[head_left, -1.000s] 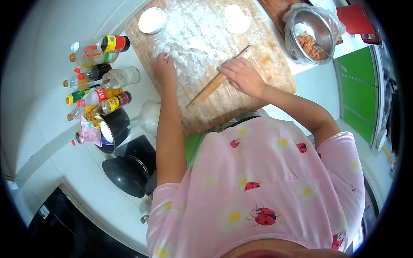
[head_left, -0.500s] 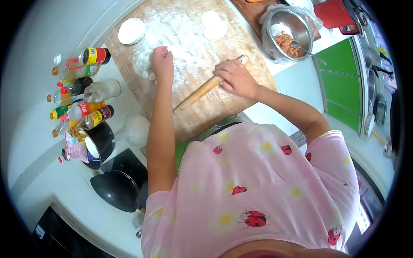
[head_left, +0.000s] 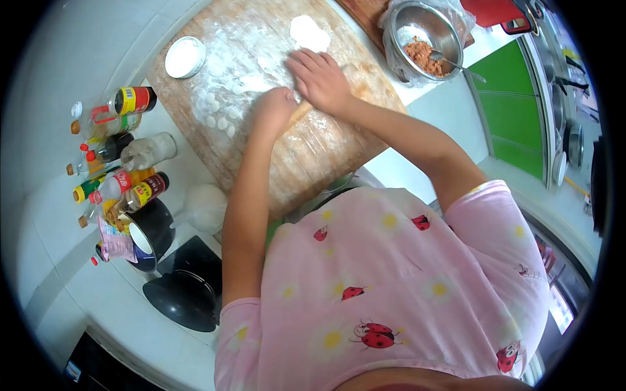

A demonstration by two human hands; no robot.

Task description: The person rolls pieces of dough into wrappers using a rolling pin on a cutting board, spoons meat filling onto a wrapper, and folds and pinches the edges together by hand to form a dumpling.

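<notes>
My right hand (head_left: 321,79) lies over a wooden rolling pin (head_left: 301,111), its fingers reaching across the floured wooden board (head_left: 306,173). Part of the pin shows between my hands; the rest is covered. Close beside it, my left hand (head_left: 275,109) is closed with curled fingers, and whatever it holds is hidden. Several small dough pieces (head_left: 223,122) sit on the board left of my left hand. Flat, round dough wrappers (head_left: 310,34) lie beyond my right hand. A white round tub (head_left: 185,57) stands at the board's left edge.
At the upper right, a plastic-wrapped metal bowl (head_left: 427,42) holds minced filling (head_left: 424,57) and a spoon (head_left: 456,66). Several bottles (head_left: 135,101) line the left counter. A black wok (head_left: 182,300) sits below them, and a red pot (head_left: 492,12) stands at the far right.
My right hand has moved up and left with the rolling pin. My left hand has shifted right and down, so the hands now meet over the pin. The small dough pieces have come into view.
</notes>
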